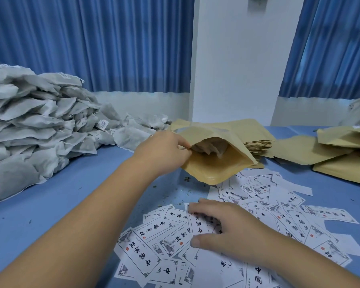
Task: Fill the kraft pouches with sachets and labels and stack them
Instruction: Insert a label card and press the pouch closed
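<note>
Left hand [164, 151] pinches the open kraft pouch [214, 165] by its mouth mid-table, sachets [210, 147] inside. Right hand [227, 229] grips one label [200, 224] among the loose labels [289, 221] near the front edge. The sachet pile [29, 125] hugs the left edge.

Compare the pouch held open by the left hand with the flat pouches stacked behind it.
The held pouch gapes open, its mouth pinched by the left hand; the stacked pouches lie flat and shut. The held pouch shows a sachet inside; the stacked pouches look thin and empty. Both are brown kraft paper.
</note>
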`<state>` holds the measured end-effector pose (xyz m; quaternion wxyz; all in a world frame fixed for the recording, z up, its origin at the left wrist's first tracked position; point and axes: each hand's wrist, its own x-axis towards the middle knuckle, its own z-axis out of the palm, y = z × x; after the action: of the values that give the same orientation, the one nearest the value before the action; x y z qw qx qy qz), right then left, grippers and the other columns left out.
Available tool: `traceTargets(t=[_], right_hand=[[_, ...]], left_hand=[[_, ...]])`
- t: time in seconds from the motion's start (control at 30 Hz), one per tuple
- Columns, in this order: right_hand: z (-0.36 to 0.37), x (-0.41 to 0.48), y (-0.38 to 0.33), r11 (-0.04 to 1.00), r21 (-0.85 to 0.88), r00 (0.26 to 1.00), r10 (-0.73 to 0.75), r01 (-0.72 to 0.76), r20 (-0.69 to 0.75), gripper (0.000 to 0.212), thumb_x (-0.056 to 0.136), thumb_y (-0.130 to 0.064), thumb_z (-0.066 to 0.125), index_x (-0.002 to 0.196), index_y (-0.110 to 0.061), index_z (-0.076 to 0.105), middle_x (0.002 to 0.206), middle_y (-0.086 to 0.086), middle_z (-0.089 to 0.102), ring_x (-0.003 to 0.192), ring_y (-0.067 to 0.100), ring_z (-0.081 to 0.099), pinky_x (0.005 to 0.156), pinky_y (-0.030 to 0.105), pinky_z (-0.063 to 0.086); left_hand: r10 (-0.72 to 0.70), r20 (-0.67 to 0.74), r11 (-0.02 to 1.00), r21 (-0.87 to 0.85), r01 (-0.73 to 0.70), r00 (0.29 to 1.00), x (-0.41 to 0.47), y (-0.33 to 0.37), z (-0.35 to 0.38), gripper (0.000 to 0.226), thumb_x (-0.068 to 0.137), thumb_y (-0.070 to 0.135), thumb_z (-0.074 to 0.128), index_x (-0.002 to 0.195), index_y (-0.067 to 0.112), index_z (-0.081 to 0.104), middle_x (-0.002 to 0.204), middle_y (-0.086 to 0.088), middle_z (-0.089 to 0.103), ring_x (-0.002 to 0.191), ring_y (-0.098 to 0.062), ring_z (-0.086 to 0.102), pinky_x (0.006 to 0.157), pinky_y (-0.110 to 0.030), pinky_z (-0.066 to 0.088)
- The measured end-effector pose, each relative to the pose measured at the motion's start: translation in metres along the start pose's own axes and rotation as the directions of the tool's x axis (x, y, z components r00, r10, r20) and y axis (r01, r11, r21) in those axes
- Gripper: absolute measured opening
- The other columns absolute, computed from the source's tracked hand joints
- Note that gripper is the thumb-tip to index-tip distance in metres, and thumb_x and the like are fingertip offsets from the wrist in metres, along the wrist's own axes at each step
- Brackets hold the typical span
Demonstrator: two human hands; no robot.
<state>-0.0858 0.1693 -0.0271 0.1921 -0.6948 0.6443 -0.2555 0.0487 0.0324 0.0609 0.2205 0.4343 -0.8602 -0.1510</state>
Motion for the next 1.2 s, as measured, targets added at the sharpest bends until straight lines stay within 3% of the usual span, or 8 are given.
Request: traceTargets(t=[0.1,0.23,0.5,0.67,0.77,0.93,1.03,1.2], right_hand=[[0.0,0.003,-0.001,0.999,-0.008,0.999,0.031,-0.031,-0.029,0.052,0.07,-0.053,0.075,0.119,-0.044,0.06,0.111,-0.029,0.056,0.096,-0.013,0.049,0.08,0.002,0.037],[0.004,0.005,-0.002,1.0,-0.001,0.995,0.027,-0.028,-0.098,0.043,0.071,-0.049,0.075,0.112,-0.041,0.065,0.09,-0.036,0.052,0.075,-0.006,0.049,0.068,0.011,0.04],[-0.008,-0.002,-0.014,0.991,0.022,0.919,-0.112,0.129,-0.378,0.029,0.077,-0.034,0.074,0.098,-0.051,0.063,0.108,-0.04,0.055,0.104,-0.013,0.05,0.08,0.0,0.033],[-0.027,0.002,-0.018,0.994,0.062,0.802,-0.038,0.093,-0.596,0.031,0.077,-0.038,0.07,0.104,-0.047,0.061,0.092,-0.032,0.061,0.096,-0.017,0.05,0.073,-0.003,0.033],[-0.031,0.017,-0.022,0.996,-0.06,0.768,-0.086,0.062,-0.634,0.029,0.082,-0.033,0.068,0.11,-0.037,0.062,0.087,-0.032,0.056,0.091,-0.018,0.048,0.071,-0.003,0.032],[-0.029,0.046,-0.023,0.975,-0.217,0.725,-0.116,-0.046,-0.679,0.03,0.089,-0.034,0.059,0.118,-0.026,0.059,0.092,-0.016,0.06,0.083,0.004,0.051,0.065,0.009,0.036],[-0.031,0.062,-0.02,0.916,-0.324,0.761,-0.033,-0.235,-0.648,0.024,0.092,-0.036,0.051,0.11,-0.02,0.05,0.093,-0.003,0.064,0.087,0.023,0.06,0.062,0.032,0.045],[-0.034,0.079,-0.021,0.844,-0.426,0.855,0.071,-0.326,-0.514,0.033,0.098,-0.046,0.035,0.107,-0.019,0.051,0.092,0.008,0.066,0.085,0.031,0.062,0.057,0.03,0.036]], left_hand=[[0.006,0.001,1.0,0.013,-0.006,1.0,0.001,0.0,0.001,0.02,0.089,0.042,0.055,0.106,0.046,0.066,0.112,0.009,0.064,0.101,-0.014,0.058,0.084,-0.033,0.05],[0.006,-0.012,1.0,0.006,-0.006,1.0,0.0,0.0,0.001,0.021,0.089,0.042,0.056,0.107,0.044,0.067,0.111,0.01,0.065,0.102,-0.013,0.058,0.086,-0.033,0.05],[0.01,-0.055,1.0,0.008,-0.009,0.998,0.0,0.002,0.001,0.025,0.089,0.039,0.055,0.11,0.043,0.067,0.111,0.009,0.065,0.108,-0.016,0.056,0.082,-0.029,0.047],[0.033,-0.092,0.999,-0.04,-0.037,0.995,-0.001,0.004,0.002,0.024,0.09,0.031,0.05,0.103,0.039,0.069,0.09,0.008,0.065,0.086,-0.019,0.059,0.062,-0.026,0.042],[0.08,-0.113,0.995,-0.049,-0.086,0.99,-0.001,0.005,0.004,0.028,0.097,0.027,0.042,0.11,0.028,0.066,0.096,0.003,0.067,0.088,-0.019,0.056,0.076,-0.034,0.051],[0.105,-0.066,0.993,-0.039,-0.108,0.992,-0.001,0.007,0.006,0.029,0.099,0.029,0.038,0.108,0.035,0.065,0.094,0.006,0.067,0.092,-0.019,0.058,0.08,-0.036,0.051],[0.108,-0.049,0.994,-0.027,-0.109,0.993,-0.001,0.009,0.007,0.028,0.099,0.029,0.038,0.106,0.033,0.065,0.094,0.006,0.066,0.093,-0.02,0.059,0.081,-0.036,0.051],[0.137,-0.015,0.99,-0.017,-0.137,0.99,-0.001,0.011,0.007,0.027,0.099,0.029,0.039,0.103,0.032,0.065,0.092,0.006,0.064,0.091,-0.018,0.057,0.073,-0.03,0.046]])
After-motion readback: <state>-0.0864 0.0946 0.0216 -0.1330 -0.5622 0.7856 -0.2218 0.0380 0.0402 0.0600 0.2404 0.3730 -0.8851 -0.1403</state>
